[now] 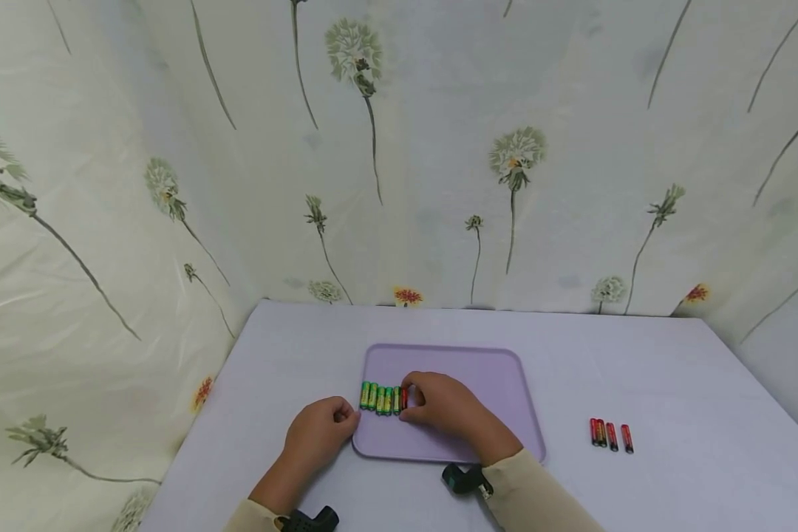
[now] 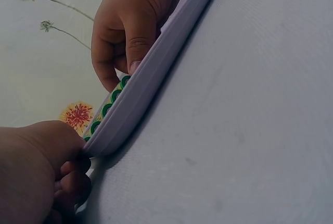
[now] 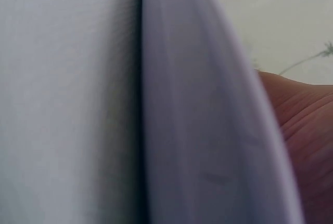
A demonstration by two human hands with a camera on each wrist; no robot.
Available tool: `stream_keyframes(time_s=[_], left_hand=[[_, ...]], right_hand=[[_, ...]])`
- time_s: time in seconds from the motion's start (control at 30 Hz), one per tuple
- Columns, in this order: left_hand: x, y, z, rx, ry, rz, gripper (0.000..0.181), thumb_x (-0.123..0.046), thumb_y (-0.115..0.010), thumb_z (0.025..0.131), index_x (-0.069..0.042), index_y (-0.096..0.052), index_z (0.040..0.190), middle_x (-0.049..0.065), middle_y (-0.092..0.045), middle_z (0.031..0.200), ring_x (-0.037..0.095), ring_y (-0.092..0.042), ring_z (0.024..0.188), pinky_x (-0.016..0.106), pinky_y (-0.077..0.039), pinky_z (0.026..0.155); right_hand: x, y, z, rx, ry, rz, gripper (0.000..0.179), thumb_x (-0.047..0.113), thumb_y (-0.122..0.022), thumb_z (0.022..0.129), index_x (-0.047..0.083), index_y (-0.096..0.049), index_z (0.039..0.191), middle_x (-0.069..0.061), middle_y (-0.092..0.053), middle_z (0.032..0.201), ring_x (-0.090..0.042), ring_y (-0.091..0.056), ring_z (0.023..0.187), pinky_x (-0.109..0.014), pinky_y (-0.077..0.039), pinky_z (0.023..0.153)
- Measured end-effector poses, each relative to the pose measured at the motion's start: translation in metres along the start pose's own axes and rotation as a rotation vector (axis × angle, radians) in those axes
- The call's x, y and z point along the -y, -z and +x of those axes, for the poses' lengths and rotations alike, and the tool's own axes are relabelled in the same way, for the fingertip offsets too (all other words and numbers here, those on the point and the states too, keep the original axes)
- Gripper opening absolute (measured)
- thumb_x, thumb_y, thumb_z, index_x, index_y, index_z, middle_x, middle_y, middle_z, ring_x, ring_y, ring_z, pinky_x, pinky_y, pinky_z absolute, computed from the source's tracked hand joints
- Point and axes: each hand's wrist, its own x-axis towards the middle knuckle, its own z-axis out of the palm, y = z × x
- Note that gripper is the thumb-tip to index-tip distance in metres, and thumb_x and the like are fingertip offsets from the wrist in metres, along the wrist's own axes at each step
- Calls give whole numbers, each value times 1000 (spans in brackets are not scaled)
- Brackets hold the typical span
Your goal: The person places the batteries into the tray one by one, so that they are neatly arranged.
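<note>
In the head view, a row of several green batteries (image 1: 380, 399) lies side by side on the left part of a lilac tray (image 1: 492, 414). At the row's right end is a red battery (image 1: 404, 397), pinched lengthwise between the thumb and a finger of my right hand (image 1: 448, 406). My left hand (image 1: 322, 432) rests by the tray's left edge, its fingers loosely curled. From the left wrist view, that hand (image 2: 41, 166) meets the tray corner beside the battery ends (image 2: 106, 110). The right wrist view is mostly filled by the tray's side (image 3: 203, 104), hiding the right fingertips.
Several red and black batteries (image 1: 610, 436) lie on the white-covered table (image 1: 638, 369) to the right of the tray. Behind and to the left hangs a cloth (image 1: 432, 162) with dandelion prints. A raised rim (image 1: 439, 346) runs round the tray.
</note>
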Motion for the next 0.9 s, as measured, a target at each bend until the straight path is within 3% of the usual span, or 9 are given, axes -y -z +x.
stream_keyframes(time_s=[0.67, 0.9], left_hand=[[-2, 1, -1, 12, 18, -15, 24, -37, -75, 94, -24, -64, 76, -9, -55, 66, 11, -50, 64, 31, -38, 61], [1, 0, 1, 19, 20, -17, 25, -38, -74, 94, -25, -64, 76, -9, -57, 68, 11, -51, 64, 31, -39, 61]], right_hand=[[2, -2, 0, -7, -19, 7, 51, 42, -85, 86, 18, -67, 128, 9, -58, 81, -10, -51, 70, -32, -43, 65], [3, 1, -3, -1, -27, 40, 56, 41, -88, 84, 18, -66, 131, 7, -61, 95, -13, -55, 84, -38, -47, 79]])
